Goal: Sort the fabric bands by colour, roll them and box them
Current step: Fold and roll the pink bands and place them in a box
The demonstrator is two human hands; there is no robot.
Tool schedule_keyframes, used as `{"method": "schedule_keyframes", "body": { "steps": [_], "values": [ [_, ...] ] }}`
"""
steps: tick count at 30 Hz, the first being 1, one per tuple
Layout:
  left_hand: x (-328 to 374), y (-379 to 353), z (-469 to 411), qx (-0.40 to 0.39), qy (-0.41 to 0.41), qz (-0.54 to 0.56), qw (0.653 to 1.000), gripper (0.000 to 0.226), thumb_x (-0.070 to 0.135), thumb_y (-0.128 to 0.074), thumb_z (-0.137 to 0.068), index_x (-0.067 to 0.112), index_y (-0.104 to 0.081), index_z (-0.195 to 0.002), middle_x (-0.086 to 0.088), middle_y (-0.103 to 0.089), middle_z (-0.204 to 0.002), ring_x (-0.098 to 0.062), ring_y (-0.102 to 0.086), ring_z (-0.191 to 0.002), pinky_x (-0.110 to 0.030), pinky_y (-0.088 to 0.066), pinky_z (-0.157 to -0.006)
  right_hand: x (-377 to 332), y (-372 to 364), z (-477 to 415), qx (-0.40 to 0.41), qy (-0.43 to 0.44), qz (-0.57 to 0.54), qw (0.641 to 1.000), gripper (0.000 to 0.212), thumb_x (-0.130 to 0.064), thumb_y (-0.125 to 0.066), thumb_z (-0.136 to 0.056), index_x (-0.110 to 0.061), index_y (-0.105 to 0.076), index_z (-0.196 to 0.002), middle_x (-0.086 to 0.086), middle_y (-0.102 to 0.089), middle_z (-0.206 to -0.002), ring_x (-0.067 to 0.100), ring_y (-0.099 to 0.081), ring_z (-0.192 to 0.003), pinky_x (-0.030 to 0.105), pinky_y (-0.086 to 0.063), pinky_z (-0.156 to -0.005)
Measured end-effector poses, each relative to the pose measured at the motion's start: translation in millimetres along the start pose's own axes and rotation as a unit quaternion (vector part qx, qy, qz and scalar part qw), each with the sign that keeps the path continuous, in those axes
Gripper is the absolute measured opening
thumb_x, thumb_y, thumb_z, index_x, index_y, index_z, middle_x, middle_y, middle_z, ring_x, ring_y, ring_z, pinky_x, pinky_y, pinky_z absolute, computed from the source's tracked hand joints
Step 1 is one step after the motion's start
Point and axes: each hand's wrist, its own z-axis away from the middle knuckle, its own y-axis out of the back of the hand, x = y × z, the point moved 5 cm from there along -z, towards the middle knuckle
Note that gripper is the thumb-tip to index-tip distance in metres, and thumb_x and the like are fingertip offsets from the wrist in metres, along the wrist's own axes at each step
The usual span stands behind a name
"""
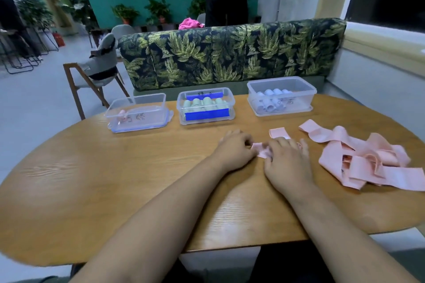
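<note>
On the head camera, your left hand [234, 148] and right hand [287, 163] meet near the middle of the wooden desk [115, 179]. The pink band [262, 151] lies between them. Your left fingers are curled and pinch one end of it. Your right fingers bend down over it from the other side and grip it too.

A flat pink strip [278, 133] lies on the desk just beyond your right hand; your hand hides whether it belongs to the same band. To your right, a loose pile of pink bands [368, 163] sprawls on the desk, clear of both hands.

Three clear boxes stand along the far edge. The left box [147, 120] holds one pink roll [122, 114], the middle box [180, 108] holds green rolls [207, 102], and the right box [299, 89] holds pale rolls [271, 99].
</note>
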Motion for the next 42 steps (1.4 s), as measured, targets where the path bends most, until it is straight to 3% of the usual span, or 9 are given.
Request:
{"method": "schedule_keyframes", "body": {
  "steps": [4, 9, 13, 16, 20, 24, 29, 38, 42],
  "values": [
    [-15, 12, 23, -0.001, 0.001, 0.177, 0.984, 0.014, 0.026, -0.073, -0.093, 0.017, -0.062, -0.096, 0.001, -0.069, -0.086, -0.014, -0.060, -0.082, -0.036, -0.050, -0.084, -2, 2, 1, -0.017, -0.001, -0.020, 1.000, 0.042, -0.032, -0.061, -0.083, -0.031, -0.065, -0.125, -0.005, -0.067, -0.120, 0.025, -0.061, -0.114, 0.053, -0.032, -0.111],
    [-64, 53, 60, 0.054, 0.042, 0.268, 0.961, 0.005, 0.019, -0.067, -0.096, 0.019, -0.064, -0.101, -0.005, -0.078, -0.097, -0.024, -0.073, -0.087, -0.040, -0.057, -0.079, -16, 6, 2, -0.043, 0.036, -0.039, 0.998, 0.048, -0.035, -0.058, -0.085, -0.033, -0.059, -0.132, -0.011, -0.070, -0.120, 0.019, -0.057, -0.122, 0.055, -0.024, -0.120],
    [-118, 90, 98, 0.166, 0.160, 0.267, 0.936, 0.005, 0.019, -0.060, -0.101, 0.021, -0.064, -0.100, -0.005, -0.075, -0.090, -0.021, -0.068, -0.070, -0.038, -0.055, -0.051, -29, 6, -4, -0.034, 0.076, -0.059, 0.995, 0.045, -0.036, -0.059, -0.087, -0.032, -0.063, -0.131, -0.013, -0.071, -0.112, 0.019, -0.059, -0.117, 0.058, -0.022, -0.122],
    [-151, 109, 115, 0.221, 0.207, 0.206, 0.930, 0.010, 0.030, -0.056, -0.099, 0.023, -0.063, -0.098, -0.002, -0.073, -0.079, -0.024, -0.065, -0.057, -0.044, -0.058, -0.061, -41, 8, -19, -0.062, 0.078, -0.091, 0.991, 0.041, -0.042, -0.051, -0.090, -0.034, -0.064, -0.129, -0.013, -0.072, -0.107, 0.020, -0.061, -0.112, 0.051, -0.032, -0.116],
    [-161, 113, 119, 0.266, 0.235, 0.128, 0.926, 0.023, 0.027, -0.059, -0.099, 0.020, -0.059, -0.122, 0.003, -0.068, -0.100, -0.027, -0.066, -0.098, -0.038, -0.051, -0.083, -45, 1, -41, -0.128, -0.034, -0.321, 0.938, 0.030, -0.031, -0.065, -0.095, -0.035, -0.069, -0.124, -0.015, -0.068, -0.099, 0.008, -0.064, -0.091, 0.035, -0.053, -0.080],
    [-155, 114, 120, 0.278, 0.216, 0.011, 0.936, 0.039, 0.020, -0.058, -0.093, 0.016, -0.059, -0.131, -0.004, -0.059, -0.129, -0.028, -0.049, -0.126, -0.045, -0.042, -0.109, -33, -21, -43, -0.091, -0.065, -0.305, 0.946, 0.037, -0.018, -0.064, -0.093, -0.028, -0.070, -0.128, -0.010, -0.068, -0.119, 0.016, -0.060, -0.105, 0.032, -0.048, -0.087],
    [-115, 98, 124, 0.188, 0.060, -0.053, 0.979, 0.010, 0.035, -0.057, -0.096, 0.030, -0.065, -0.093, 0.016, -0.064, -0.093, -0.010, -0.057, -0.095, -0.042, -0.051, -0.091, -46, -28, -37, -0.151, 0.033, -0.202, 0.967, 0.046, -0.020, -0.051, -0.096, -0.033, -0.065, -0.138, -0.014, -0.062, -0.141, 0.018, -0.048, -0.133, 0.046, -0.040, -0.111],
    [-103, 80, 119, 0.107, 0.019, -0.125, 0.986, 0.020, 0.042, -0.054, -0.102, 0.036, -0.067, -0.115, 0.016, -0.060, -0.112, -0.013, -0.054, -0.108, -0.037, -0.043, -0.093, -42, -5, -3, -0.155, 0.033, -0.306, 0.939, 0.019, -0.025, -0.061, -0.093, -0.039, -0.074, -0.098, -0.016, -0.069, -0.086, 0.003, -0.058, -0.094, 0.037, -0.052, -0.089],
    [-107, 77, 117, 0.096, 0.036, -0.131, 0.986, 0.030, 0.042, -0.051, -0.103, 0.033, -0.064, -0.128, 0.013, -0.063, -0.127, -0.015, -0.054, -0.119, -0.038, -0.044, -0.101, -51, 10, 19, -0.186, 0.066, -0.370, 0.908, 0.020, -0.024, -0.070, -0.091, -0.041, -0.077, -0.096, -0.020, -0.070, -0.089, 0.006, -0.063, -0.088, 0.029, -0.054, -0.084]
  ]
}}
